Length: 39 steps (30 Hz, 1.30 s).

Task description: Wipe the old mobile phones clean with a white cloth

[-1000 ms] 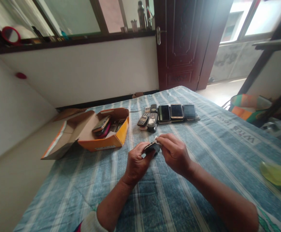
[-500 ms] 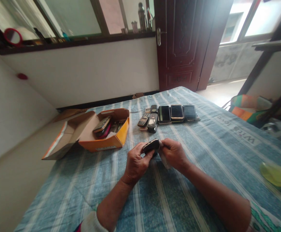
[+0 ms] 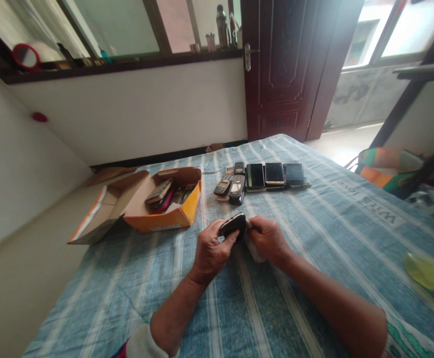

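Observation:
My left hand (image 3: 214, 249) is closed round a dark mobile phone (image 3: 233, 224), thumb on the near face and fingers behind. At the phone's right edge, my right hand (image 3: 269, 238) pinches a whitish cloth or tissue (image 3: 254, 251) that hangs below the fingers. Part of the cloth is hidden behind the phone and fingers. Beyond the hands lie several old keypad phones (image 3: 236, 189) in a group. To their right is a row of stacked smartphones (image 3: 255, 176), the last one blurred out.
An open orange cardboard box (image 3: 164, 223) with several phones (image 3: 160, 195) inside stands left of the hands, its lid folded out leftward. A striped blue bedsheet (image 3: 145, 298) covers the surface. A yellow-green translucent item (image 3: 429, 271) lies at the right.
The phone in my left hand is tilted slightly more upright, showing more of its near face. Both hands stay in nearly the same place; the view has shifted a little.

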Motion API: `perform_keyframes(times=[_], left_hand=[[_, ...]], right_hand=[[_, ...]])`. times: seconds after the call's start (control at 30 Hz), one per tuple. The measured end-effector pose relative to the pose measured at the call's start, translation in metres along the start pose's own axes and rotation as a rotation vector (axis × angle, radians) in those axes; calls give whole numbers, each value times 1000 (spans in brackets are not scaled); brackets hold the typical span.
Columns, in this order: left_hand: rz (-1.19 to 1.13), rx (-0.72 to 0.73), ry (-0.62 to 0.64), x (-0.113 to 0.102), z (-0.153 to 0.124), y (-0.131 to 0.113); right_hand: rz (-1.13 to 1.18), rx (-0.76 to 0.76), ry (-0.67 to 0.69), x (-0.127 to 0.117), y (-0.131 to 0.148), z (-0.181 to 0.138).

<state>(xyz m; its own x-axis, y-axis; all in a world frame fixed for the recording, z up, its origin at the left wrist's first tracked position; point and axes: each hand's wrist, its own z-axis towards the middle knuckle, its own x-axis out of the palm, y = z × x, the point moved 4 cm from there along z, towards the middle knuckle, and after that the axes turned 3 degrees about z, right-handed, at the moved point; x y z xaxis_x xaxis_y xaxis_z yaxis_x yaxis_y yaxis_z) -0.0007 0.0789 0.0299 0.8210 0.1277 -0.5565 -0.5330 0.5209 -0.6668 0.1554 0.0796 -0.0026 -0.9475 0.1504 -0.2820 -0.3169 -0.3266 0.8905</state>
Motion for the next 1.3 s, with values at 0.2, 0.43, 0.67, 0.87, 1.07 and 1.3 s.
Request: perform_keyframes(times=[0.2, 0.43, 0.67, 0.87, 1.07, 1.3], left_hand=[[39, 65, -2, -1, 1, -6], [64, 130, -20, -1, 1, -10], [101, 162, -17, 2, 2, -18], [133, 172, -14, 6, 1, -21], [145, 187, 2, 6, 0, -25], [167, 160, -14, 5, 2, -24]], right_hand=[[59, -107, -67, -9, 18, 1], [-13, -359, -145, -17, 42, -3], [-276, -671, -168, -19, 55, -9], [-538, -854, -148, -14, 69, -18], [-523, -890, -113, -13, 71, -21], [-381, -773, -170, -24, 58, -8]])
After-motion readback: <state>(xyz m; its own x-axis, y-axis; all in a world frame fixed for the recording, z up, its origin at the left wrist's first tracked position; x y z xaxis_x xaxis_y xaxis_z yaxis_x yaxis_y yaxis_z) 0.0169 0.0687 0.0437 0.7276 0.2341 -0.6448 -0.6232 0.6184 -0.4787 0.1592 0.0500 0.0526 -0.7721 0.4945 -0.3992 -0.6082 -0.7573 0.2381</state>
